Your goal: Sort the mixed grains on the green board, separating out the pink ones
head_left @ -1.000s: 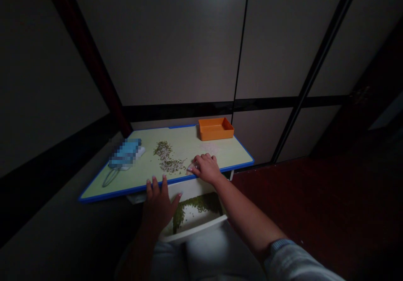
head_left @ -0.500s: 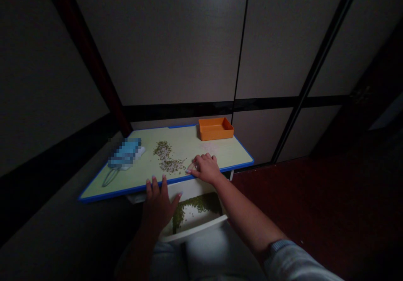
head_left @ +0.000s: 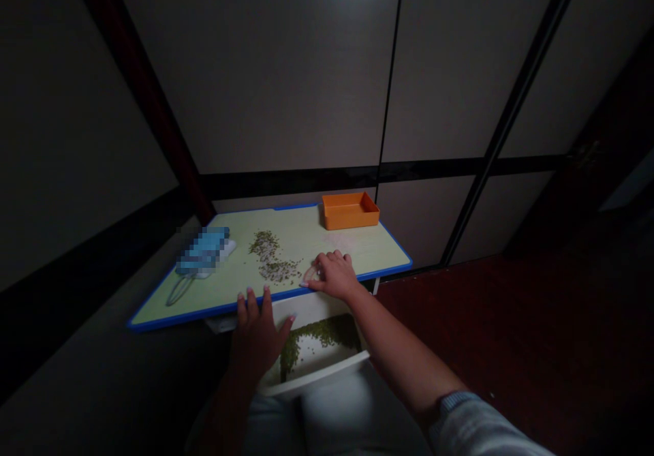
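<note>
My right hand (head_left: 334,275) is curled over a small see-through piece with a rounded edge (head_left: 311,274) near the front edge of the table. Its exact kind is unclear. Just left of it lies a pile of small green beans and pale grains (head_left: 278,270), with a second patch (head_left: 264,241) behind. My left hand (head_left: 258,330) is open, its fingers spread against the table's front edge and its thumb over the left side of a white drawer-like bin (head_left: 327,372). Green beans (head_left: 327,331) lie inside this bin, below the tabletop.
An orange box (head_left: 351,219) stands at the back right of the pale, blue-edged table (head_left: 235,292). At left lie a blurred blue item (head_left: 204,248) and a looped strap (head_left: 178,290). Cabinet panels (head_left: 286,74) rise directly behind the table.
The rounded see-through piece shows slightly more under my right fingers, whose thumb has shifted a little toward the front edge. My left hand stays in place.
</note>
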A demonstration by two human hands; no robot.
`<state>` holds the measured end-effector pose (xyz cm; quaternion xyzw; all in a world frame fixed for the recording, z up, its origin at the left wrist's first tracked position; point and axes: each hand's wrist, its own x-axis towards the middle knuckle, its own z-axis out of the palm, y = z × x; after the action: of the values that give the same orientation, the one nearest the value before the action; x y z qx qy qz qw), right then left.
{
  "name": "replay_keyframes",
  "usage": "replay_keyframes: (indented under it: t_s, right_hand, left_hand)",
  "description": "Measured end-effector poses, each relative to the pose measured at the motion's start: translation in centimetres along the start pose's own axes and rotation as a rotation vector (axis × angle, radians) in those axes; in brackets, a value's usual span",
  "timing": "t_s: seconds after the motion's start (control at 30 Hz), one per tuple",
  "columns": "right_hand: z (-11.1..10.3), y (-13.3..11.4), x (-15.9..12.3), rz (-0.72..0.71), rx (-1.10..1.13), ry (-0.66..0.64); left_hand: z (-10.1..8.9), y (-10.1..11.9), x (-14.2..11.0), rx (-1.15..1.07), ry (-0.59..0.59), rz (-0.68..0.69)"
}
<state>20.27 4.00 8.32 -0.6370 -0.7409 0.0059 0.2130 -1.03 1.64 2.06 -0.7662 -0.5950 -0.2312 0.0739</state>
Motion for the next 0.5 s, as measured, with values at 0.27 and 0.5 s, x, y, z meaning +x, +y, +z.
replay_keyframes:
  t_s: [0.27, 0.5]
  right_hand:
    - [0.41, -0.05, 0.11, 0.066, -0.003, 0.082]
    - [0.82, 0.06, 0.17, 0.105, -0.033, 0.159]
  left_hand:
    - [0.18, -0.19, -0.01, -0.008, 0.008, 0.008]
    - [-0.09, 0.15, -0.05, -0.017, 0.004, -0.016]
